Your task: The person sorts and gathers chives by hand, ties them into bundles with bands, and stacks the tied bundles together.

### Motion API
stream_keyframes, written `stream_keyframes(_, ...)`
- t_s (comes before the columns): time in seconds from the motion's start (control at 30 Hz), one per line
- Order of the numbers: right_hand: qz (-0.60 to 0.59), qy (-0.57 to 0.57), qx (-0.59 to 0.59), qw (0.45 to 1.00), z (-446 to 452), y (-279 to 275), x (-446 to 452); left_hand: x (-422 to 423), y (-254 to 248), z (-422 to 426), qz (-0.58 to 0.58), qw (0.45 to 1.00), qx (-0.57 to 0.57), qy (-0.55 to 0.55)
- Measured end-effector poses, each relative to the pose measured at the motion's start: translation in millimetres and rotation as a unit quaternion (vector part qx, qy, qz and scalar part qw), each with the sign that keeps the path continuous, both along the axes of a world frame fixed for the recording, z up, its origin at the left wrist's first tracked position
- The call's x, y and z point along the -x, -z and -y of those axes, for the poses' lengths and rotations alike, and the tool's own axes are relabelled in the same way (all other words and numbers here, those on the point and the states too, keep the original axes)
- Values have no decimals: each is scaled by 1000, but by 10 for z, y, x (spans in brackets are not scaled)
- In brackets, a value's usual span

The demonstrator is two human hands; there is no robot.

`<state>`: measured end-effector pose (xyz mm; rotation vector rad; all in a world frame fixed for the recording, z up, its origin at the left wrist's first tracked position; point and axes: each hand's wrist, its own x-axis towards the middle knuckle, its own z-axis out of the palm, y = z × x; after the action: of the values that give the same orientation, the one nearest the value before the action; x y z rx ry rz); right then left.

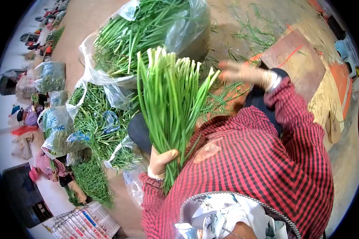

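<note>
While the narrower, leafy part of a bundle of long green stalks (167, 99) was grasped by the left hand (160, 158), the right hand (243, 74) was held apart, released, fingers extended and blurred, with nothing seen in it. The bundle was held upright in front of the checked garment (247, 159), its long axis running away from the lap, pale ends farthest from the body and fanned wide. Those ends lay nearer the right hand, whose fingertips were just beside the outermost stalk; contact could not be told. Stalks were noted as slender, smooth and glossy, whitish at the ends. Beyond them, more stalks were heaped in a clear, crinkled plastic sack (193, 34); limp, tangled greens (93, 131) were piled to the left. At right, a flat, worn board (295, 59) was seen, with scraps strewn on the rough floor (227, 26).
</note>
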<state>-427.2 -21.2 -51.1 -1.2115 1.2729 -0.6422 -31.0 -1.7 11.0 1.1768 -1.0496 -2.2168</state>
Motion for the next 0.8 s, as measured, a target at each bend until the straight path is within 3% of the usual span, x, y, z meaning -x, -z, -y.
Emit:
stream_keyframes(0.03, 127, -46, -24, 991, -50, -43, -197, 162, 17, 23, -16, 998, 58, -31)
stream_keyframes(0.1, 265, -111, 88, 954, -24, 44, -503, 392, -68, 162, 41, 993, 111, 4)
stream_keyframes(0.17, 395, -79, 77, 912, -36, -230, -730, 745, -95, 226, 49, 978, 202, -9)
stream_keyframes(0.2, 442, -12, 81, 893, -37, -288, -806, 849, 22, 300, 144, 926, 347, 10)
stream_keyframes(0.23, 438, -14, 89, 894, -1, -336, -783, 976, 66, 376, 236, 844, 481, 26)
stream_keyframes(0.33, 484, 78, 20, 871, 69, -403, -719, 1385, -70, 390, 390, 752, 523, 95)
stream_keyframes(0.43, 509, 118, 81, 849, 146, -476, -648, 1710, 42, 356, 383, 697, 595, 115)
stream_keyframes(0.5, 530, 125, 64, 836, 114, -470, -543, 1860, 23, 333, 386, 700, 585, 138)
stream_keyframes(0.63, 455, 251, 87, 850, 5, -581, -368, 1979, -78, 313, 329, 700, 610, 169)
stream_keyframes(0.7, 433, 211, 8, 877, -29, -396, -139, 1903, -264, 428, 209, 762, 563, 243)
stream_keyframes(0.73, 422, 224, 6, 879, -86, -443, -125, 1877, -371, 502, 160, 795, 542, 220)
stream_keyframes(0.77, 405, 204, 41, 891, -104, -435, -91, 1844, -255, 588, 98, 861, 482, 125)
stream_keyframes(0.8, 411, 202, 13, 889, -150, -470, -91, 1803, -395, 696, 77, 884, 451, 96)
